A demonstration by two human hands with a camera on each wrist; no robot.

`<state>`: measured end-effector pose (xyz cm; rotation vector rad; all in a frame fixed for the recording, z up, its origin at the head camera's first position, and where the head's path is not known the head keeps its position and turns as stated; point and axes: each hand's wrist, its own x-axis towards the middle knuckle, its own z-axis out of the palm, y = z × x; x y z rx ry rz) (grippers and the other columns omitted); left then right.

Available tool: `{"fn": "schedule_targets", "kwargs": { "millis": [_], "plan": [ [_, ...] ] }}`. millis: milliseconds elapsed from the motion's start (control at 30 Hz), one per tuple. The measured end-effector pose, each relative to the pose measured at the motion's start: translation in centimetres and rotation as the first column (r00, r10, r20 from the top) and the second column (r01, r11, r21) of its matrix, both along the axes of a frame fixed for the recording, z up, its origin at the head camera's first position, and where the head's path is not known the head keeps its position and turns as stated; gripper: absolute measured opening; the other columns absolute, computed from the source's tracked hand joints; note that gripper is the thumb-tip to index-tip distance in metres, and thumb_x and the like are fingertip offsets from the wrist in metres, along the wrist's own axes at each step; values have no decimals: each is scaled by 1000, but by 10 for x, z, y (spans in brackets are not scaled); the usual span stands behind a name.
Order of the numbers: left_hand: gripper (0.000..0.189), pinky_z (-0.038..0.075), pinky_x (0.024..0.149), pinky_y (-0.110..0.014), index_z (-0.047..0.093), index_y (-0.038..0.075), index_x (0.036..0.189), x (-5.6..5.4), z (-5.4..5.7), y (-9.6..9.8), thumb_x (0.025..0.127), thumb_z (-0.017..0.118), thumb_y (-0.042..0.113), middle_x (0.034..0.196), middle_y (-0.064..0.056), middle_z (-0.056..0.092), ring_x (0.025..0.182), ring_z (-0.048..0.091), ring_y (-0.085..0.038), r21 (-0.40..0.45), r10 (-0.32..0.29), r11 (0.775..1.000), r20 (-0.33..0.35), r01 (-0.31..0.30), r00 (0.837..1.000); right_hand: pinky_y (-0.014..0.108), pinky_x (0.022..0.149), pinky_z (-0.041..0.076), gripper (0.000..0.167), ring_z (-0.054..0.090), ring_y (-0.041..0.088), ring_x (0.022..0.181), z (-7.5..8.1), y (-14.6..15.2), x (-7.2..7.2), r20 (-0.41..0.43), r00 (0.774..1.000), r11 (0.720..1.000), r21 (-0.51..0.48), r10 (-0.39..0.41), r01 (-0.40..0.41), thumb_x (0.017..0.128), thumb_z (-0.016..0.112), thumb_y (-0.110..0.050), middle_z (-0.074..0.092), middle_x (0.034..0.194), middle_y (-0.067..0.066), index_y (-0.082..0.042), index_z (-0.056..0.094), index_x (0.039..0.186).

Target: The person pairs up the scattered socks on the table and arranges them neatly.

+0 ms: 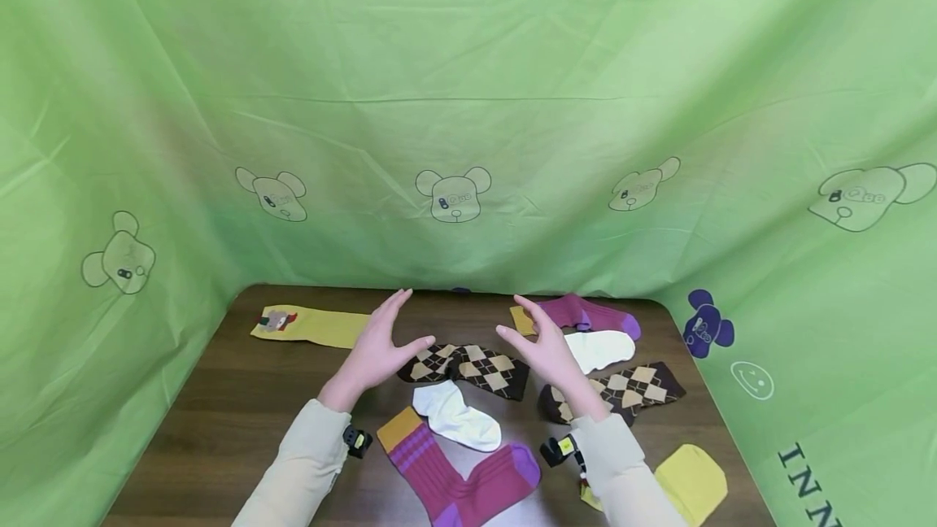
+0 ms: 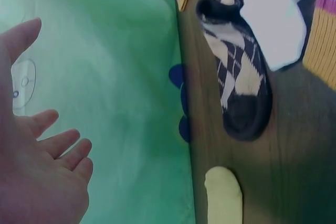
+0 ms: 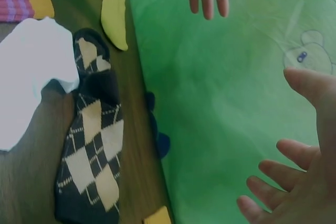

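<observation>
My left hand point(image 1: 378, 350) and right hand point(image 1: 545, 352) are raised over the table, palms facing each other, fingers spread and holding nothing. Between and below them lies a black-and-tan argyle sock point(image 1: 492, 371). Nearer me are a white sock point(image 1: 455, 417) and a magenta sock point(image 1: 468, 482) with a mustard cuff and purple heel and toe. Left of my left hand stretches a yellow sock point(image 1: 322, 326) with an animal picture. Around my right hand lie a second magenta sock point(image 1: 586, 313), another white sock point(image 1: 602, 350) and another argyle sock point(image 1: 637, 387).
A further yellow sock point(image 1: 691, 482) lies at the table's front right, partly hidden by my right sleeve point(image 1: 622, 470). A green cloth point(image 1: 454, 137) printed with bear heads hangs along the back and sides of the brown wooden table point(image 1: 198, 421). Each wrist wears a small black camera point(image 1: 357, 442).
</observation>
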<state>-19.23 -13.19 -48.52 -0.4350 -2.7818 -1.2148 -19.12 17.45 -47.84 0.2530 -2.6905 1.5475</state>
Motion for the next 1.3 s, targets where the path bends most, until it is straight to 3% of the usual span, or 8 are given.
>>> {"fn": "schedule_targets", "kwargs": {
  "millis": [467,667,933,1167,1300],
  "plan": [
    [92,21,117,-56,28,16,161,10,-8,19,89,75,51,165,-7,26,149,24,-32,-13,-66,998,-7,66,998,64,113,22,83,27,41,146,1,40,21,14,999,995,95,-30,29,93,70,-54,31,162,14,-19,34,159],
    [96,22,117,-54,29,15,161,15,-12,27,88,73,58,165,-9,26,149,25,-32,-6,-113,994,-4,113,994,69,111,21,82,25,43,147,2,56,29,27,999,995,97,-36,33,94,69,-52,28,163,17,-18,34,159],
    [95,25,115,-55,28,17,162,19,-17,42,88,75,54,165,-8,25,148,25,-31,-9,-154,988,-3,154,988,69,111,22,78,25,45,146,5,83,39,22,998,993,104,-59,57,96,69,-47,30,162,19,-13,36,158],
    [97,27,113,-59,27,16,162,26,-18,56,88,71,60,166,-8,23,148,25,-33,-44,-220,975,-2,220,975,64,105,35,73,35,47,139,7,106,46,-26,996,983,157,-91,94,98,69,-41,36,156,24,-8,39,155],
    [96,29,113,-58,28,16,161,29,-17,66,88,74,56,165,-9,26,147,27,-34,-51,-257,965,-16,256,966,55,90,48,73,55,43,117,11,119,52,-29,994,973,205,-107,111,99,67,-42,37,155,24,-7,38,155]
  ]
}}
